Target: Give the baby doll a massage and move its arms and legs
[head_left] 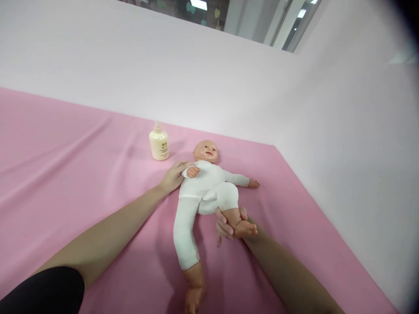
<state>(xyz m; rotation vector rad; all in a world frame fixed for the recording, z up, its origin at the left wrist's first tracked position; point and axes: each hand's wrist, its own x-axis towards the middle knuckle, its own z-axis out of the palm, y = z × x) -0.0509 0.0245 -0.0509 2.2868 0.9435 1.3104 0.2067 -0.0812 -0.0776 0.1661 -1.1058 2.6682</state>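
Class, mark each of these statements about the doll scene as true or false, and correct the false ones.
1. The right hand grips the doll by a lower leg. True.
2. The left hand holds the lotion bottle. False: it rests at the doll's shoulder, apart from the bottle.
3. The doll lies on a pink sheet. True.
4. The bottle lies on its side. False: it stands upright.
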